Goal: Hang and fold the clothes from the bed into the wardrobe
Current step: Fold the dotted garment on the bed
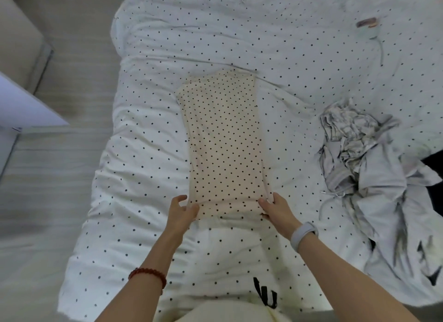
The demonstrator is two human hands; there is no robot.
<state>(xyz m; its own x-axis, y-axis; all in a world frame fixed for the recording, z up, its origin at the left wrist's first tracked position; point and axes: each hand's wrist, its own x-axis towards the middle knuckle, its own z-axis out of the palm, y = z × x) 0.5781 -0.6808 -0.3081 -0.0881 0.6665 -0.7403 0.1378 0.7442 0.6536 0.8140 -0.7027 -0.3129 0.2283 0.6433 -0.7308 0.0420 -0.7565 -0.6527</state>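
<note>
White bedding with small dark dots (148,153) covers the whole bed, and everything here is placed against the cream dotted garment (223,139) lying at its middle, already folded into a long narrow strip. At the garment's near short edge, the left hand (181,207) pinches the left corner and the right hand (275,207) pinches the right corner, fingers curled onto the cloth with the thumbs on top; the two hands sit at about equal reach, neither clearly nearer. The garment's long axis runs straight away from the person, so the free far end lies directly ahead of both hands, which suggests the coming fold would carry the near edge forward over the strip to halve its length. Right of the garment, well apart from it, a crumpled heap of grey clothes (366,158) waits. Beyond the garment's far end and to the right, a small object with a cord (366,25) rests on the bedding.
</note>
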